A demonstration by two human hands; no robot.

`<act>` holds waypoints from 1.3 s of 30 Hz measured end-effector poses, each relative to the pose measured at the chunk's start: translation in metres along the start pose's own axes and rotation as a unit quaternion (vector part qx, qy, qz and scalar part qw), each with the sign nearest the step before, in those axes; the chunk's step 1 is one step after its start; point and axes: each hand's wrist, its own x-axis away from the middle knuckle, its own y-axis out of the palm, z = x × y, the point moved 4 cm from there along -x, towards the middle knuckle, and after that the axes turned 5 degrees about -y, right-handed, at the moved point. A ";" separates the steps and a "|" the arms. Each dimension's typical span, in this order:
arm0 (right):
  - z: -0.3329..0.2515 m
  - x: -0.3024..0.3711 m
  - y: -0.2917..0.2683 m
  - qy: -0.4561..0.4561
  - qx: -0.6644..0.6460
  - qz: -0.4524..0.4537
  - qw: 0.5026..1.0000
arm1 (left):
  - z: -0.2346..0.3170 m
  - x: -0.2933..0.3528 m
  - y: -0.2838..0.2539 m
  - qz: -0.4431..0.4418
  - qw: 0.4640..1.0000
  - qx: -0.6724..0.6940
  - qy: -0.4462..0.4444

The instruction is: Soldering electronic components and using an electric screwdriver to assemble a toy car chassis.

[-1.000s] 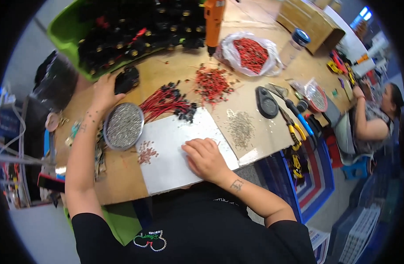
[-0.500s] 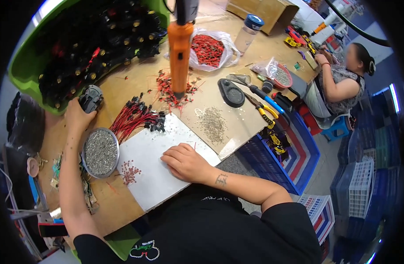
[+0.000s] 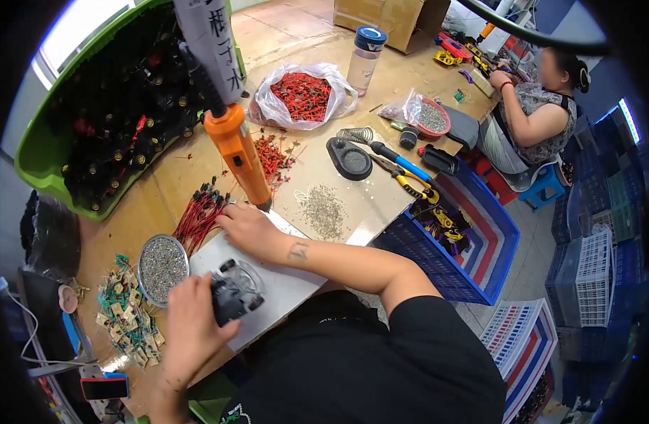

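Observation:
My left hand [image 3: 194, 321] grips a small black toy car chassis [image 3: 232, 291], slightly blurred, over the white board [image 3: 289, 278]. Fingers bent, my right hand [image 3: 252, 232] lies at the right end of a bundle of red wires with black connectors [image 3: 199, 213]; anything between its fingertips is hidden. An orange electric screwdriver [image 3: 241, 152] hangs tip down just above that hand. Beside my left hand stands a round metal bowl [image 3: 142, 284] full of small screws. Left of it lies a pile of small circuit boards with green wires [image 3: 130, 314].
A green tub [image 3: 38, 166] of black car parts stands at the far left. Farther back are a plastic bag of red wires [image 3: 301, 97] and a bottle [image 3: 367, 60]. Pliers [image 3: 409, 185] lie by the right edge, above a blue crate [image 3: 437, 265]. A co-worker [image 3: 526, 120] sits at right.
My left hand has brought the chassis from beside the green tub to the white board. My right hand has moved from the board to the red wire bundle. The view has shifted.

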 end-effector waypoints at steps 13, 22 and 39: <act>0.000 -0.036 0.040 -0.144 0.128 -0.136 0.972 | 0.004 0.001 0.083 0.134 0.963 0.183 -0.143; -0.007 -0.043 0.054 -0.162 0.127 -0.223 0.953 | 0.014 0.003 0.067 0.083 0.944 0.250 -0.197; 0.010 -0.080 0.002 -0.007 -0.038 -0.290 0.956 | -0.013 0.050 0.085 0.179 0.785 0.530 -0.265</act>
